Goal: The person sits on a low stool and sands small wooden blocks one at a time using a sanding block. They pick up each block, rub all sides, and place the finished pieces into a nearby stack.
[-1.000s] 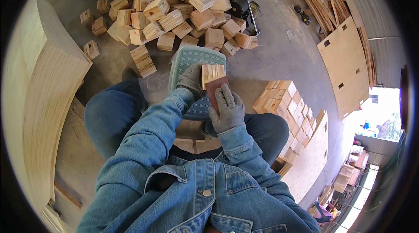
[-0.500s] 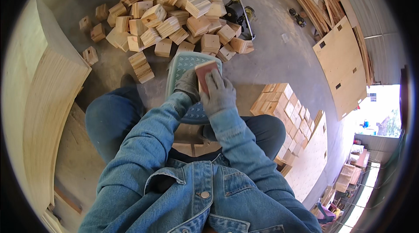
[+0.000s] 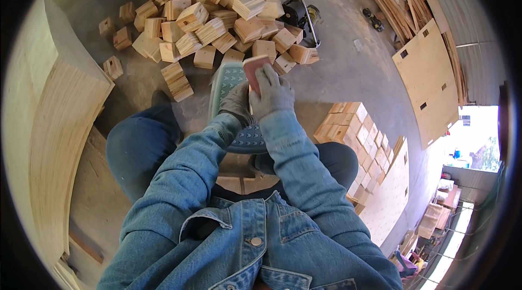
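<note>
In my gloved right hand (image 3: 273, 94) is a flat, reddish-brown rectangular block that looks like a sanding block (image 3: 254, 67); the fingers lie over its upper face. My gloved left hand (image 3: 235, 103) is close against its left side, fingers curled. Whatever the left hand grips is hidden between the hands. Both hands are above a pale teal plastic stool (image 3: 219, 80) with a raised pattern on its top, standing between my knees.
Beyond the stool lies a loose heap of wooden blocks (image 3: 209, 32). A black tool with a metal bar (image 3: 310, 21) stands beside it. Neatly stacked blocks (image 3: 359, 138) sit at my right on a board. Curved plywood sheets (image 3: 60, 121) rise at left; cut panels (image 3: 429, 78) lean far right.
The right hand and the reddish-brown block have shifted slightly away from me, and the block is tilted differently. The left hand stays nearly in place. The view has moved a little.
</note>
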A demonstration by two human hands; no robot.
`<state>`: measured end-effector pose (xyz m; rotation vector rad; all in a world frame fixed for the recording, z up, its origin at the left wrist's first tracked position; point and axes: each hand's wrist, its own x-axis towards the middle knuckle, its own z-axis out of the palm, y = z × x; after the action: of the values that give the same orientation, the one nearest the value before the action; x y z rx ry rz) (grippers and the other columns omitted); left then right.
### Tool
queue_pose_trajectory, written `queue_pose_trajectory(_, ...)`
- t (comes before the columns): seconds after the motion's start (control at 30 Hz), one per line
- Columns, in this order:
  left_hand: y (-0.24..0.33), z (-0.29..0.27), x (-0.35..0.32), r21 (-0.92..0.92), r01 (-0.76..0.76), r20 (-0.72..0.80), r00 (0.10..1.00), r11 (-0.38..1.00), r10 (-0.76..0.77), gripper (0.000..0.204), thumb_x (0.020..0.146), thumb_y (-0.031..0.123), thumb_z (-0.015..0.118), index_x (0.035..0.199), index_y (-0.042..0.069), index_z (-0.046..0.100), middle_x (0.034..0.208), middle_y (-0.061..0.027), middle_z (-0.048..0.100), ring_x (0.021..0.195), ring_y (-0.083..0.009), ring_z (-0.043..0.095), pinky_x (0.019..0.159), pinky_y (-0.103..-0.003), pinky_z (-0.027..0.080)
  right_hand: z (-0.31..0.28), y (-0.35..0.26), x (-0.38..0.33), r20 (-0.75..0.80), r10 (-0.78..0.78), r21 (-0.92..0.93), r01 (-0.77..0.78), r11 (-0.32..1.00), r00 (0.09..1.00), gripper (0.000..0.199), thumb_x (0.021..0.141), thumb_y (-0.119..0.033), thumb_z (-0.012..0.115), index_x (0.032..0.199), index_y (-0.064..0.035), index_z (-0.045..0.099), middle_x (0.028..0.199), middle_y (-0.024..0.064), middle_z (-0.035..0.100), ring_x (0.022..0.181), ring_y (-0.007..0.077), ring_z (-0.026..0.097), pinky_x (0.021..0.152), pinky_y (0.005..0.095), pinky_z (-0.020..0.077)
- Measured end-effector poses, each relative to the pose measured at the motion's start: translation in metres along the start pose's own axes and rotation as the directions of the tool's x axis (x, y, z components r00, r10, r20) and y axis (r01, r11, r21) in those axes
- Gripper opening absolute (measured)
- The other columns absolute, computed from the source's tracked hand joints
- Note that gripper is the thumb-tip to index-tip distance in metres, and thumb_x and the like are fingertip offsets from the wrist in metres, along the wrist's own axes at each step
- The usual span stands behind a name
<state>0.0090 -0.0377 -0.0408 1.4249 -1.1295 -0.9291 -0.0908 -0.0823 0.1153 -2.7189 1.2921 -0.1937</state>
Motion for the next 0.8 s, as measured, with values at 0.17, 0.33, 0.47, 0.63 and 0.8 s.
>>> queue_pose_trajectory(0.17, 0.012, 0.003, 0.004, 0.212, -0.025, 0.008, 1.0, 0.977, 0.024, 0.083, 0.067, 0.027, 0.092, 0.14, 0.013, 0.057, 0.135, -0.0165, 0.065, 0.128, -0.0357, 0.06, 0.112, -0.042, 0.048, 0.007, 0.017, 0.0, 0.021, 0.036, -0.046, -0.035, 0.998, 0.999, 0.069, 0.084, -0.034, 0.075, 0.147, -0.0133, 0.057, 0.157, 0.0092, 0.049, 0.132, 0.0407, 0.054, 0.109, 0.0553, 0.0454)
queue_pose_trajectory(0.33, -0.055, 0.003, 0.005, -0.306, 0.071, 0.008, 0.997, 0.949, -0.072, 0.069, 0.079, 0.026, 0.085, 0.14, 0.012, 0.057, 0.138, -0.0154, 0.063, 0.13, -0.0298, 0.06, 0.113, -0.04, 0.047, 0.002, -0.004, -0.081, -0.013, -0.109, 0.028, 0.109, 0.994, 0.994, 0.069, 0.08, -0.032, 0.077, 0.145, -0.0128, 0.061, 0.157, 0.0097, 0.05, 0.13, 0.0415, 0.054, 0.107, 0.0559, 0.046)
queue_pose_trajectory(0.47, -0.034, 0.027, 0.009, -0.481, 0.078, 0.071, 0.996, 0.873, -0.05, 0.045, 0.102, 0.03, 0.061, 0.142, 0.01, 0.056, 0.14, -0.0132, 0.064, 0.123, -0.0277, 0.064, 0.109, -0.043, 0.053, 0.002, 0.015, -0.124, -0.071, -0.137, 0.008, 0.138, 0.99, 0.988, 0.068, 0.078, -0.029, 0.078, 0.142, -0.0123, 0.063, 0.155, 0.01, 0.052, 0.127, 0.0423, 0.056, 0.105, 0.0565, 0.0473)
queue_pose_trajectory(0.63, -0.044, 0.018, 0.002, -0.379, 0.019, -0.019, 0.999, 0.925, -0.028, 0.06, 0.088, 0.025, 0.073, 0.144, 0.011, 0.053, 0.141, -0.0137, 0.062, 0.13, -0.0284, 0.06, 0.114, -0.04, 0.048, -0.001, 0.008, -0.078, -0.066, -0.145, 0.021, 0.147, 0.989, 0.987, 0.063, 0.08, -0.028, 0.076, 0.14, -0.0138, 0.064, 0.153, 0.0087, 0.053, 0.123, 0.0428, 0.058, 0.103, 0.0566, 0.0485)
queue_pose_trajectory(0.8, -0.035, 0.01, -0.001, 0.066, 0.007, 0.023, 1.0, 0.998, -0.008, 0.085, 0.078, 0.014, 0.086, 0.15, 0.011, 0.041, 0.143, -0.0113, 0.057, 0.131, -0.0264, 0.057, 0.116, -0.038, 0.046, 0.001, 0.022, 0.012, 0.028, 0.067, 0.015, -0.067, 0.998, 0.997, 0.064, 0.086, -0.033, 0.074, 0.146, -0.0176, 0.06, 0.155, 0.0065, 0.052, 0.128, 0.0399, 0.057, 0.108, 0.0522, 0.0474)
